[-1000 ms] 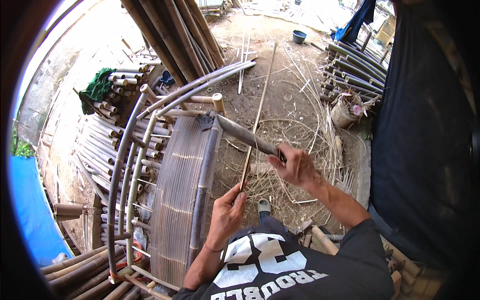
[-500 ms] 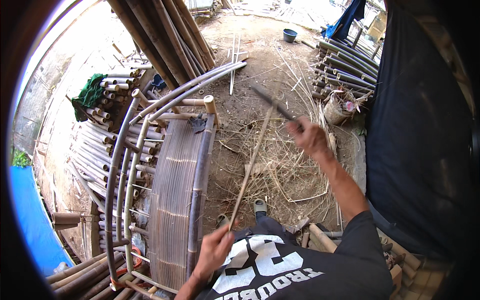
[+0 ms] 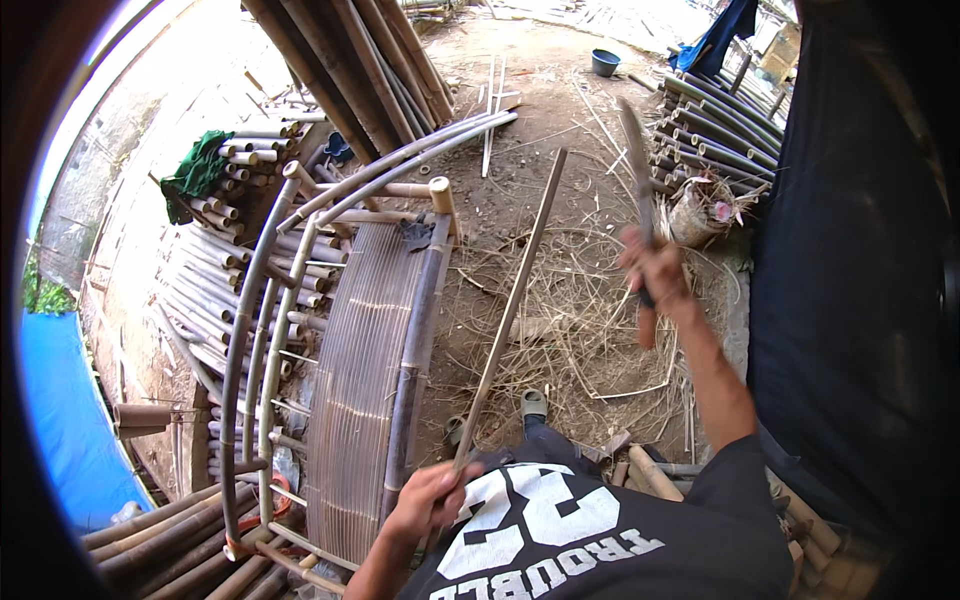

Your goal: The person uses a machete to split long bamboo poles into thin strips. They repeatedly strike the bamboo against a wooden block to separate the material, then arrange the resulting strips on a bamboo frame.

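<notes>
My left hand [image 3: 430, 497], low in the middle near my shirt, is closed round the lower end of a long, narrow bamboo strip [image 3: 515, 295]. The strip slants up and away to the right over the littered ground. Out to the right, my right hand [image 3: 658, 268] grips a machete [image 3: 637, 160] by its handle, part of which shows below the fingers. Its long dark blade points up and away, apart from the strip. To the left of the strip stands a bamboo bench [image 3: 360, 400] with a slatted seat.
Bamboo shavings [image 3: 570, 330] cover the ground ahead of my feet. Cut poles [image 3: 715, 125] are stacked at the far right, beside a black sheet [image 3: 850, 300]. More bamboo poles [image 3: 200, 300] lie left of the bench, and tall poles [image 3: 350, 70] lean behind it. A bucket [image 3: 605, 62] sits farther off.
My right hand has moved right, and the machete has swung away from the strip to point more upward. The strip stays in my left hand. The whole view has shifted slightly.
</notes>
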Available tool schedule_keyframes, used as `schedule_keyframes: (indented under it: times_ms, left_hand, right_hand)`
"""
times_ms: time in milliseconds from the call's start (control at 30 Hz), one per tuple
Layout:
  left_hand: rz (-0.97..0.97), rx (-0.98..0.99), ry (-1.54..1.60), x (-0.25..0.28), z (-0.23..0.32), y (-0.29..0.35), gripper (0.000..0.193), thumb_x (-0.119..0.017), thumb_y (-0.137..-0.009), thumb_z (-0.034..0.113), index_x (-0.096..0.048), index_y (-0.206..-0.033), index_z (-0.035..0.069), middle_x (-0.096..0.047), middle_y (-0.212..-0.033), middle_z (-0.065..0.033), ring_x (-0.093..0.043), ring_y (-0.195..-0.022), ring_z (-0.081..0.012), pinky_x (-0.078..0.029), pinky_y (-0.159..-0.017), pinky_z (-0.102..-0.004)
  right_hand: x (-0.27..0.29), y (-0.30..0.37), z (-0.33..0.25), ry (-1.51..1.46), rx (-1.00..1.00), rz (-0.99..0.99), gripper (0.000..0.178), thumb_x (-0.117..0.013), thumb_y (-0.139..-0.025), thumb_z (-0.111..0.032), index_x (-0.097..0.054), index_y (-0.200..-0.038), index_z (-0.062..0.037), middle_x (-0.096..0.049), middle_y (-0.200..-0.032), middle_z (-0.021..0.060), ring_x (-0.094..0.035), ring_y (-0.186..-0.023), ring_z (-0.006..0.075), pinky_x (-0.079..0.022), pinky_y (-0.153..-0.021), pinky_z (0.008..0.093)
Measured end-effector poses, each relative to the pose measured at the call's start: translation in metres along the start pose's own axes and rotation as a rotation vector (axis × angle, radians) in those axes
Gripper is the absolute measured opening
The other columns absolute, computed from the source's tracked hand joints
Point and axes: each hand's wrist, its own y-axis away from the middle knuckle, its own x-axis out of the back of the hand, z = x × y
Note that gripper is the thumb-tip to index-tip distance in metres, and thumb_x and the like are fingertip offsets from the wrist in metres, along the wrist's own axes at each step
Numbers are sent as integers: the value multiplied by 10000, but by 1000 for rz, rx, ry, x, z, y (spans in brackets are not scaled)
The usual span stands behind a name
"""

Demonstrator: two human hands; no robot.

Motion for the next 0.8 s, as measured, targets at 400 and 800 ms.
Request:
schedule_keyframes:
  times_ms: [400, 800]
  left_hand:
    - [-346, 11, 302, -13, 0, -30, 504, -525, -982, 344, -513, -1282, -61, -513, -711, -33, -423, -466, -51, -307, -385, -187]
    - [342, -348, -282, -63, 39, -83, 277, -549, -980, 120, -614, -1226, 8, -575, -773, 21, -414, -555, -13, -312, -461, -182]
  right_hand:
    - [-48, -34, -8, -110, -118, 101, 277, -711, -862, -292, -599, -771, -55, -596, -626, 52, -539, -466, 89, -463, -384, 229]
    - [-53, 51, 27, 980, 581, -225, 565, -417, -951, -608, -527, -794, -76, -500, -564, 34, -481, -426, 141, -410, -357, 313]
